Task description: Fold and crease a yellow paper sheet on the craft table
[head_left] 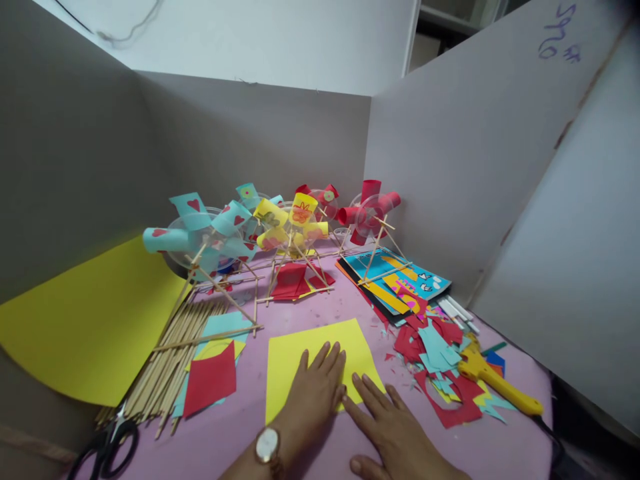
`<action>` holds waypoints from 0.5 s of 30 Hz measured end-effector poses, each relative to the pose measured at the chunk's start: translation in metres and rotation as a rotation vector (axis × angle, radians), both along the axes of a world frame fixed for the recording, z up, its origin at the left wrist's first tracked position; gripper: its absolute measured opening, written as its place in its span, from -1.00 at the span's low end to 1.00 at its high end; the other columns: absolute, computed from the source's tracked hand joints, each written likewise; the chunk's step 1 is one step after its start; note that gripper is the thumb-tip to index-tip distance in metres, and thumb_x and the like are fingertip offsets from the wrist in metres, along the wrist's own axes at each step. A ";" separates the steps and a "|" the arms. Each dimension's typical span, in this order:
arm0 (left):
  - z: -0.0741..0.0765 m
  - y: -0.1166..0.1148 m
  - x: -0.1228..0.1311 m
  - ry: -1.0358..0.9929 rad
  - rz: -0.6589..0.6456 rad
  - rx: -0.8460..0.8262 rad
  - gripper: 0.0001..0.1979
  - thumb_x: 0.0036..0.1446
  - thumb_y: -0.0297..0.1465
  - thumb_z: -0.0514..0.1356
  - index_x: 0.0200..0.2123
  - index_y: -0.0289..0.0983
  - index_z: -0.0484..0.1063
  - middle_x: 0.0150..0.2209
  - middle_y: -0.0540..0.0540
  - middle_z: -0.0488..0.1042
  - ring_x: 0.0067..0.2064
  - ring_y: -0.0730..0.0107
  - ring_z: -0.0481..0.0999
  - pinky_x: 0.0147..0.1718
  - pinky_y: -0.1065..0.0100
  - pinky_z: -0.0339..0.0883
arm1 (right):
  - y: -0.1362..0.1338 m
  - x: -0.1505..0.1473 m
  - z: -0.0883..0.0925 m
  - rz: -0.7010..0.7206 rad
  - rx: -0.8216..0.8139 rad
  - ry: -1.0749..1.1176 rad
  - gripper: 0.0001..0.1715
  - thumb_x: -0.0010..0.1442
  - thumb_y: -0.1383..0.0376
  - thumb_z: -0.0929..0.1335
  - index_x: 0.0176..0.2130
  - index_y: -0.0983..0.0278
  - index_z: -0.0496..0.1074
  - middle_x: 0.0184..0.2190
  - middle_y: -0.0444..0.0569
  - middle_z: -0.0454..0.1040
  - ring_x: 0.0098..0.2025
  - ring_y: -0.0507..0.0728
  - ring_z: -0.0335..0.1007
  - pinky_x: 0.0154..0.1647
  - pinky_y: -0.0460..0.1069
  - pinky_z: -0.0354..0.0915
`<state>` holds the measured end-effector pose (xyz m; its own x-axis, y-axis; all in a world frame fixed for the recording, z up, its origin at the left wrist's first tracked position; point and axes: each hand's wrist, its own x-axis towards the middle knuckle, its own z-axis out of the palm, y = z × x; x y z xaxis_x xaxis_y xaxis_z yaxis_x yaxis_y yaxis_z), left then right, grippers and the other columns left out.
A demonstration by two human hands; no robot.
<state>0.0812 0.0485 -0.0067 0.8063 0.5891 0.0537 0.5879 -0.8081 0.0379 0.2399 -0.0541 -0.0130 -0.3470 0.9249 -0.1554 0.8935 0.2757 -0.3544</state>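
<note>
A yellow paper sheet [310, 347] lies flat on the pink table [210, 440]. My left hand [313, 393], with a watch on its wrist, rests palm down on the sheet, fingers stretched out. My right hand [395, 433] lies flat beside it, its fingertips touching the sheet's lower right edge. Neither hand holds anything.
Several paper windmills on stick frames [280, 233] stand at the back. A bundle of wooden sticks [170, 360], red paper [210, 380] and scissors [107, 447] lie left. Paper scraps [440, 367], a yellow glue gun [495, 380] and a coloured paper stack [400, 280] lie right. Grey board walls enclose the table.
</note>
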 end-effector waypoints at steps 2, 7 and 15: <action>-0.009 -0.009 0.000 -0.033 0.061 0.042 -0.50 0.23 -0.42 -0.14 0.24 -0.30 -0.03 0.28 -0.20 0.00 0.28 0.10 -0.03 0.11 -0.18 0.02 | 0.000 0.000 -0.001 -0.003 0.003 0.012 -0.10 0.12 -0.18 0.12 0.27 0.23 -0.09 0.27 0.30 -0.21 0.28 0.44 -0.33 0.13 0.48 -0.16; -0.017 -0.017 -0.004 -0.077 0.148 0.136 -0.48 0.21 -0.40 -0.07 0.24 -0.19 -0.05 0.29 -0.11 -0.03 0.29 0.11 -0.05 0.12 -0.20 -0.01 | -0.001 0.001 -0.002 -0.020 0.044 0.040 -0.12 0.11 -0.15 0.18 0.26 0.20 -0.05 0.27 0.27 -0.18 0.28 0.45 -0.28 0.11 0.49 -0.13; -0.008 -0.026 -0.039 -0.001 0.405 0.062 -0.47 0.20 -0.39 -0.09 0.24 -0.07 -0.12 0.30 -0.02 -0.17 0.30 0.10 -0.14 0.11 -0.28 -0.14 | -0.004 -0.002 0.006 -0.053 -0.035 0.040 -0.17 0.13 -0.06 0.23 0.26 0.18 -0.05 0.29 0.18 -0.25 0.30 0.37 -0.35 0.18 0.43 -0.20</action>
